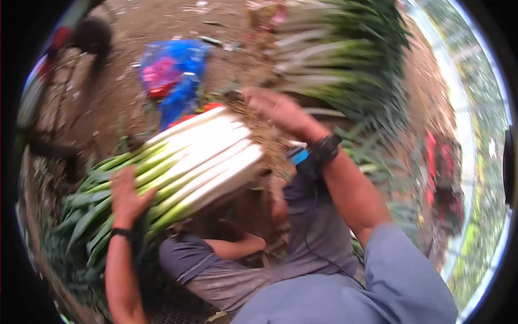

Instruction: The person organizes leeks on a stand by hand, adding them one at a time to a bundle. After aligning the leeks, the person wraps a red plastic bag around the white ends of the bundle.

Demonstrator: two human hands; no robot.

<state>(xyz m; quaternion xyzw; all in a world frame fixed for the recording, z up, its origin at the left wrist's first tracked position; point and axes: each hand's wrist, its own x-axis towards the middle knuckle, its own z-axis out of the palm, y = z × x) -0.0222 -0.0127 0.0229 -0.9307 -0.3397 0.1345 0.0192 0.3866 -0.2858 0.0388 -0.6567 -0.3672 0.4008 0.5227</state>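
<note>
A thick bundle of leeks (197, 159) lies tilted across my lap area, its green leaves to the left and white shanks to the right. My left hand (128, 195) rests on top of the green part, fingers stretched out and thumb apart. Beside the bundle's upper right end, just above the brown roots (265, 141), is my right hand (278, 112). Motion smears its fingers, and whether they touch the roots cannot be made out. Something red (211, 107) shows along the bundle's far edge.
A large heap of leeks (345, 59) lies at the back right on the soil. Behind the bundle is a blue plastic bag (189, 70) with pink and red contents. A red crate-like object (445, 173) stands at the right, near a pale-framed edge.
</note>
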